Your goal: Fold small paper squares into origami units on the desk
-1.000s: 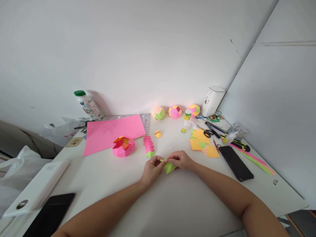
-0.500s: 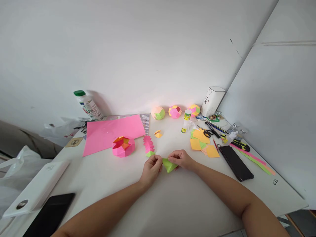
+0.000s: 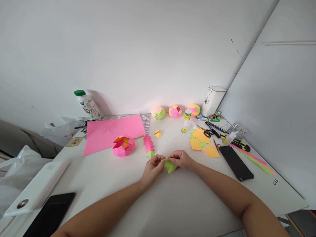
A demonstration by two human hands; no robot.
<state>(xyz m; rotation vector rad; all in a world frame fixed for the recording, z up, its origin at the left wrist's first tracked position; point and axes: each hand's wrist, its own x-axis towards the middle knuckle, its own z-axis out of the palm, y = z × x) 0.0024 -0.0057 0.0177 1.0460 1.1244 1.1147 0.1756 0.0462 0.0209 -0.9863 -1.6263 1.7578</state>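
A small folded green paper piece (image 3: pixel 169 166) sits between my two hands just above the white table (image 3: pixel 172 204). My left hand (image 3: pixel 152 168) pinches its left corner with the fingers closed. My right hand (image 3: pixel 182 160) pinches its upper right edge, fingers curled together. Just behind my hands lies a row of folded pink pieces ending in a green one (image 3: pixel 148 145). A pink paper bowl shape with orange and red inside (image 3: pixel 123 145) stands to the left of that row.
A pink sheet (image 3: pixel 111 131) and a bottle (image 3: pixel 88 105) lie at the back left. Three paper balls (image 3: pixel 175 111), glue sticks (image 3: pixel 187 116), scissors (image 3: pixel 206 132), orange and green squares (image 3: pixel 202 143), a black phone (image 3: pixel 235 162) and paper strips (image 3: pixel 256 161) crowd the right. A white device (image 3: pixel 37 187) and dark tablet (image 3: pixel 50 215) sit front left.
My fingers have shifted slightly on the green piece; the left hand's pinch moved in along its left corner. Nothing else on the table moved.
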